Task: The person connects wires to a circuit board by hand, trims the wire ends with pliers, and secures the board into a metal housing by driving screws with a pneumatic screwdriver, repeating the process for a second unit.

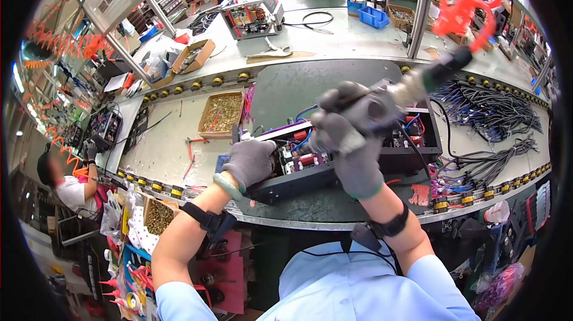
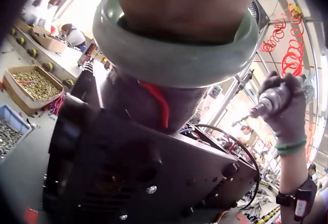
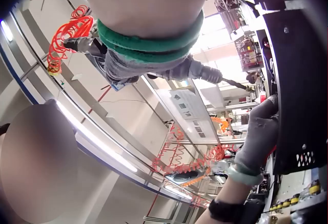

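My gloved right hand grips a grey air-powered driver, its fingers wrapped round the body. A thin bit sticks out of the driver's nose, shown in the left wrist view. The driver is raised above an open black metal equipment case holding circuit boards, red and blue wires and other parts. My gloved left hand rests at the case's left end, fingertips reaching in over the edge. Its fingertips are mostly hidden, and I cannot tell whether they pinch anything. The right wrist view shows this left hand against the case's side.
A red coiled air hose runs up from the driver. A cardboard box of small brass-coloured parts stands left of the case, black cable bundles lie right. Rollers line the bench edge. Another person works at far left.
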`<state>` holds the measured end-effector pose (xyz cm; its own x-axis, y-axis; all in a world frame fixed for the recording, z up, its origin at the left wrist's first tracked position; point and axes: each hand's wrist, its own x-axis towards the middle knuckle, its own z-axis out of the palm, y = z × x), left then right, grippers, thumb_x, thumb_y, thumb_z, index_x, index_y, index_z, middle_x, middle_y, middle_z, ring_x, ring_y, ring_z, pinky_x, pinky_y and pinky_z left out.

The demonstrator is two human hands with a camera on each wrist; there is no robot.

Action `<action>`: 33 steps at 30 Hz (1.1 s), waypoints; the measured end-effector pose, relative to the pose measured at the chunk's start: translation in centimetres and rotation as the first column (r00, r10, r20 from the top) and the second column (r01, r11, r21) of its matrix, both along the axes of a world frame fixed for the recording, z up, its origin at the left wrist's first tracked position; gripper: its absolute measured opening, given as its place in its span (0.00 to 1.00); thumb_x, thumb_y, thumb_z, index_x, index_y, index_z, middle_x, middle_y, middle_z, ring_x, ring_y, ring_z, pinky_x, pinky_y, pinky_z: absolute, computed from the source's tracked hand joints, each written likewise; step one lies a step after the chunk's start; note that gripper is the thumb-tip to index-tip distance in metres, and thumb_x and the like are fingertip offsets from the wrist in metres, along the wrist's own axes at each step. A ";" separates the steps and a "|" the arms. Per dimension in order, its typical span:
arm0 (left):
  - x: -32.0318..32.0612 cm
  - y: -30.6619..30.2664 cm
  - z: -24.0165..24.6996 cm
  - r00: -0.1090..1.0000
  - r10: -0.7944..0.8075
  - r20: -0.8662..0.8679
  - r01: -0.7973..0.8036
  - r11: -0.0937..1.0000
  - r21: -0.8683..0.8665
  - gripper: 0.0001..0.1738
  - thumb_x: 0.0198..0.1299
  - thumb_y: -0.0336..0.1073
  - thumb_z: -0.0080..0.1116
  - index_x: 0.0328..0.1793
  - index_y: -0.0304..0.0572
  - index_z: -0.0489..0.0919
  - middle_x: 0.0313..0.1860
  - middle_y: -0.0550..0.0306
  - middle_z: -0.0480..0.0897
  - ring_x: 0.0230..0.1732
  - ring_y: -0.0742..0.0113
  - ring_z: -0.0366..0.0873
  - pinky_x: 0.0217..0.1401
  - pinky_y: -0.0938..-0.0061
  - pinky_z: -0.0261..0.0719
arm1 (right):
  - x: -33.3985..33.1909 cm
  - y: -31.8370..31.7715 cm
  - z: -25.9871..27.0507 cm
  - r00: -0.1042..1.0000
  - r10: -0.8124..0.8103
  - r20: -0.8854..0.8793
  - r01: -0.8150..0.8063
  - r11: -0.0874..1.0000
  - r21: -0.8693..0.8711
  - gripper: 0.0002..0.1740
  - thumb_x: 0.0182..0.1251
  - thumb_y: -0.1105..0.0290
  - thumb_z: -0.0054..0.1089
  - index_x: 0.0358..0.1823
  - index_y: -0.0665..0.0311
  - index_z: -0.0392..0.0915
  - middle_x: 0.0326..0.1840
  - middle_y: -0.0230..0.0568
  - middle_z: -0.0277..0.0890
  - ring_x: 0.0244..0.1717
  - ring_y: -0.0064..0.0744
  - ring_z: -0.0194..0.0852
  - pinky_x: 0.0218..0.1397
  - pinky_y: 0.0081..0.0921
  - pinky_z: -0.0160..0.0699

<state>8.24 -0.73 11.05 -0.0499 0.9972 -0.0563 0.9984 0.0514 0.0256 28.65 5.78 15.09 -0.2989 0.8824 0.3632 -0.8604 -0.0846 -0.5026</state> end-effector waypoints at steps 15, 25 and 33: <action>-0.5 -0.1 0.4 0.993 0.007 0.122 -0.003 1.000 -0.029 0.13 0.60 0.40 0.59 0.48 0.48 0.86 0.36 0.44 0.86 0.42 0.44 0.86 0.49 0.53 0.82 | -6.3 3.3 -3.7 0.956 -0.075 0.284 0.105 0.990 -0.094 0.20 0.60 0.83 0.66 0.54 0.64 0.77 0.43 0.30 0.80 0.39 0.16 0.76 0.40 0.17 0.78; 0.3 -2.3 0.3 0.956 -0.005 0.295 -0.080 0.957 0.277 0.17 0.60 0.47 0.64 0.48 0.46 0.87 0.38 0.47 0.87 0.41 0.45 0.86 0.46 0.57 0.83 | -7.5 1.9 -4.0 0.969 -0.116 0.218 0.091 0.988 0.123 0.21 0.58 0.84 0.65 0.54 0.66 0.76 0.41 0.32 0.80 0.42 0.17 0.78 0.46 0.18 0.81; 1.3 0.7 1.7 0.944 0.217 -0.249 -0.268 0.943 -0.195 0.21 0.62 0.55 0.56 0.37 0.49 0.90 0.35 0.49 0.89 0.38 0.52 0.89 0.37 0.59 0.85 | -11.0 3.7 -3.9 0.824 -0.229 0.519 -0.046 0.885 0.463 0.23 0.51 0.70 0.73 0.48 0.65 0.76 0.33 0.40 0.81 0.34 0.24 0.80 0.44 0.26 0.81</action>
